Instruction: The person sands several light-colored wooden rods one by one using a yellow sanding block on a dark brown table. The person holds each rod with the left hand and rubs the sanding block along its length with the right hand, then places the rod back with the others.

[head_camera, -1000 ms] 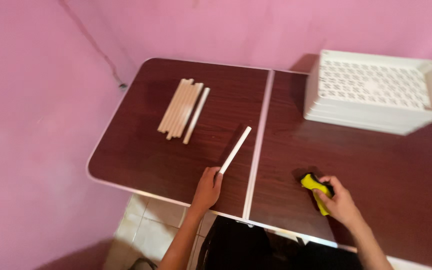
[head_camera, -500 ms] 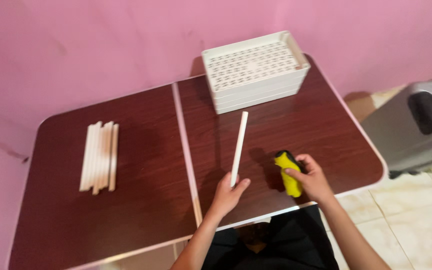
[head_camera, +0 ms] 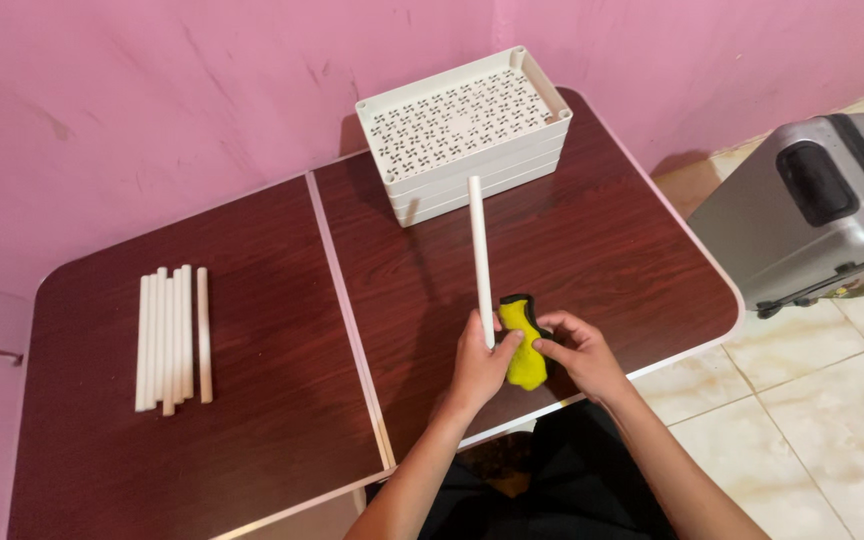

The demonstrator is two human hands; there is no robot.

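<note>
My left hand [head_camera: 479,364] grips the near end of a long white tube [head_camera: 478,250] that points away from me across the dark brown table [head_camera: 282,330]. Right beside it, my right hand [head_camera: 580,355] holds a yellow sponge with a black backing [head_camera: 523,340], its edge touching the tube and my left thumb. A stack of white perforated trays [head_camera: 467,125] stands at the far side of the table, just beyond the tube's far end. Several more white tubes [head_camera: 172,335] lie side by side on the table's left half.
A grey hard-shell suitcase [head_camera: 822,205] stands on the tiled floor [head_camera: 812,400] to the right of the table. A pink wall [head_camera: 152,100] runs close behind the table. A pale seam [head_camera: 342,300] splits the tabletop into two halves.
The view has swung left to right across the table. My two hands have come together, and the sponge now meets the tube near my left hand.
</note>
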